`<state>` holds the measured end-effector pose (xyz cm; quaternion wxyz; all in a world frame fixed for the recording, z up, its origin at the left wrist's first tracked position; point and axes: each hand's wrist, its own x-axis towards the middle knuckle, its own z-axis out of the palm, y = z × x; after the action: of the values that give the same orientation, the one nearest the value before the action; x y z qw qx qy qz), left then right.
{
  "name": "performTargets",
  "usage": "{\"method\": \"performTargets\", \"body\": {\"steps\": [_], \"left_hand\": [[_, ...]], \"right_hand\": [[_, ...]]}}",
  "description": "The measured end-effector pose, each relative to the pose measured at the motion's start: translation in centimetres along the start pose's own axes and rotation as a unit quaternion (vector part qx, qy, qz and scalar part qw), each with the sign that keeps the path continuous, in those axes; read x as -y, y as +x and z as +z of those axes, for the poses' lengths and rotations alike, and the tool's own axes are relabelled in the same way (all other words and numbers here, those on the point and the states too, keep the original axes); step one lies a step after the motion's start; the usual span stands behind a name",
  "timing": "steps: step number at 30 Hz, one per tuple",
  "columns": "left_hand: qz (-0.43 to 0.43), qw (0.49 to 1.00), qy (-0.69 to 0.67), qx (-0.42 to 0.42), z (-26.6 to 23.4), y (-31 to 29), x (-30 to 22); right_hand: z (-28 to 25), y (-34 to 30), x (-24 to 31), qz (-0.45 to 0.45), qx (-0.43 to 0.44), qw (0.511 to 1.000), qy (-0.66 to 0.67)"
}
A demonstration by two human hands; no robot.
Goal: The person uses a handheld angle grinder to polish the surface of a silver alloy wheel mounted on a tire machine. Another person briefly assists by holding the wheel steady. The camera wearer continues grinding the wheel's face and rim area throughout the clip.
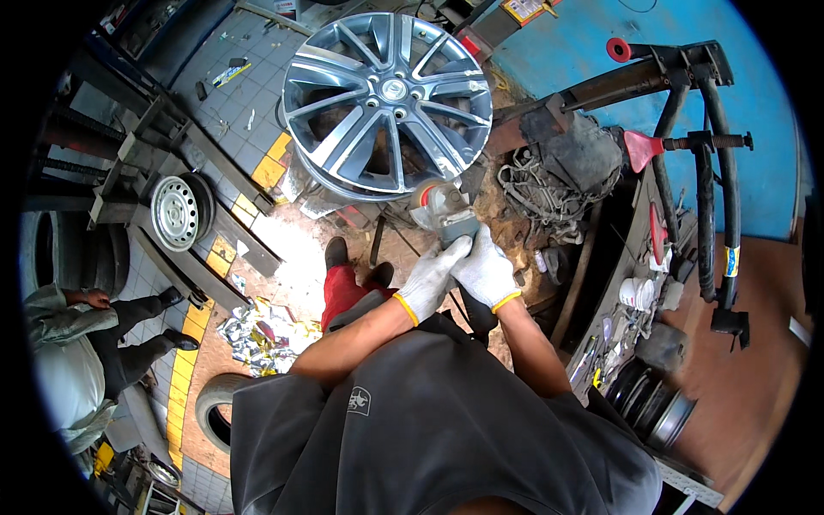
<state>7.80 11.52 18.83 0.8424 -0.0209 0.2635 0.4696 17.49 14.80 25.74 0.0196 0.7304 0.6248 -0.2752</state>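
Both gloved hands, left hand [427,281] and right hand [486,273], have fingers closed around an angle grinder [442,211] at the alloy wheel [387,101] rim; a steady two-handed grip suits.

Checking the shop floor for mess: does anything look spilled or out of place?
Yes: crumpled foil-like scraps lie scattered on the floor left of the person's legs. A loose tyre lies flat nearby. The alloy wheel shows no visible damage.
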Motion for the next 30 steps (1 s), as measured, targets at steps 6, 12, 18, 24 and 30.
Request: {"method": "performTargets", "body": {"steps": [6, 12, 18, 24, 30], "left_hand": [[-0.005, 1.000, -0.012, 0.023, -0.2, -0.6, 0.1], [-0.009, 0.999, 0.036, 0.032, 0.5, -1.8, -0.5], [-0.025, 0.999, 0.036, 0.014, 0.4, -0.5, -0.8], [-0.016, 0.999, 0.030, -0.012, 0.0, -0.4, -1.1], [-0.009, 1.000, 0.015, -0.004, 0.6, -0.8, -1.4]], "right_hand": [[-0.2, -0.1, 0.1, 0.001, 0.021, 0.999, -0.035], [-0.2, -1.8, -0.3, -0.005, -0.015, 1.000, -0.007], [-0.2, -0.3, -0.1, 0.022, 0.002, 1.000, -0.001], [-0.2, 0.2, 0.8, 0.022, 0.021, 0.999, -0.022], [-0.7, -0.3, 1.5, 0.051, 0.027, 0.998, -0.019]]}}
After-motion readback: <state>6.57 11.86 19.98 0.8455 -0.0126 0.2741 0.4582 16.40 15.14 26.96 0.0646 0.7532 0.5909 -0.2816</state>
